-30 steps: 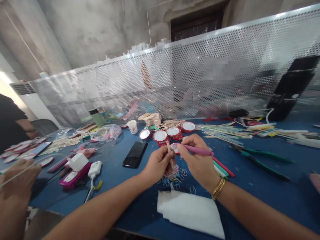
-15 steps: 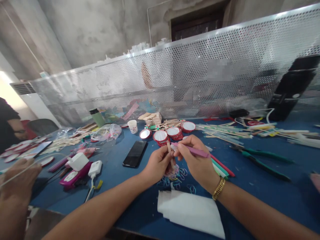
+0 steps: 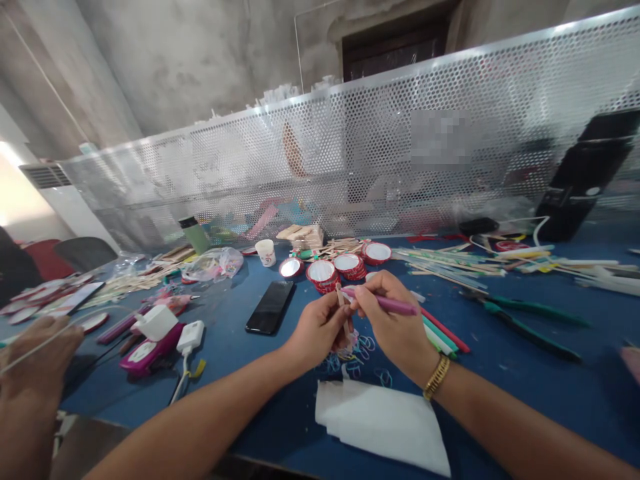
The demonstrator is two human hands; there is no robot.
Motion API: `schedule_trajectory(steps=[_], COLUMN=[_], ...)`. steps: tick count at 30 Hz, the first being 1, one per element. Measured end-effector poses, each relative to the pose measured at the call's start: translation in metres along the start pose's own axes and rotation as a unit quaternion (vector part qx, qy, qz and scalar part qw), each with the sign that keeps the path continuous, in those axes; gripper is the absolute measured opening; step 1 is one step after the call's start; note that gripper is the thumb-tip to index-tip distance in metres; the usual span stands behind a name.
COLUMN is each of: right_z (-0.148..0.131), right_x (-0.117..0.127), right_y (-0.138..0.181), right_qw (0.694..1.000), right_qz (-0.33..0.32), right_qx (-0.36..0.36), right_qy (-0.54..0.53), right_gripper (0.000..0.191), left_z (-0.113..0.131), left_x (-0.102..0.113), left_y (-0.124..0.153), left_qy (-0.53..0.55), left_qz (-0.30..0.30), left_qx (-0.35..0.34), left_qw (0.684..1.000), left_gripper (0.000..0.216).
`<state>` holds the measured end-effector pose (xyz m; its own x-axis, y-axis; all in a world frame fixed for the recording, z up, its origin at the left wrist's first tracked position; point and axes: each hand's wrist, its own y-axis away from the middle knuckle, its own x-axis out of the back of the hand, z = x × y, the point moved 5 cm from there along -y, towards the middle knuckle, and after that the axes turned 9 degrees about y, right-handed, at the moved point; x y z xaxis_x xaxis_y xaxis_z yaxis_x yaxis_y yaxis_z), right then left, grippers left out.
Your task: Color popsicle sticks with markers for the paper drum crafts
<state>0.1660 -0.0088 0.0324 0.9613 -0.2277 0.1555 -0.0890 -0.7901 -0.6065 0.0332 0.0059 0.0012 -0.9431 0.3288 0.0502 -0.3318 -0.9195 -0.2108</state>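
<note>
My left hand [image 3: 320, 327] pinches a thin wooden craft stick [image 3: 345, 313], held nearly upright. In my right hand [image 3: 393, 320] is a slim purple pen-like stick [image 3: 395, 305]; its inner end meets the top part of the wooden stick. Both hands are closed, with fingertips almost touching, so the contact is partly hidden. Small colourful rubber bands [image 3: 354, 357] lie in a loose pile under the hands. Beside my right wrist rest red, green and white sticks [image 3: 440, 331]. Nearer me is a folded white sheet [image 3: 383, 423].
Stacks of red-rimmed round pieces [image 3: 323, 272] stand ahead, near a paper cup [image 3: 266, 253]. A black phone [image 3: 270, 308] lies left of my hands, green-handled pliers [image 3: 530, 327] right. Another person's hand [image 3: 40, 353] is by the magenta power strip [image 3: 150, 350]. A perforated metal panel [image 3: 370, 160] closes the back.
The purple stick has turned slightly in my right hand, and the wooden stick's top has shifted a little. At far left the background person has moved partly out of view.
</note>
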Motion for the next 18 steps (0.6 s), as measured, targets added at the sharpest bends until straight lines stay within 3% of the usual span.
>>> schedule_trajectory(steps=[18], right_z=[0.0095], right_x=[0.0007], right_y=[-0.0022], right_qw=[1.0], right_qz=[0.008], right_qx=[-0.001], right_qy=[0.004], right_gripper=[0.016], left_z=[0.0002], left_x=[0.0013], left_y=[0.0001], left_qy=[0.002], left_qz=[0.005], left_qx=[0.011], left_qw=[1.0], left_gripper=[0.04])
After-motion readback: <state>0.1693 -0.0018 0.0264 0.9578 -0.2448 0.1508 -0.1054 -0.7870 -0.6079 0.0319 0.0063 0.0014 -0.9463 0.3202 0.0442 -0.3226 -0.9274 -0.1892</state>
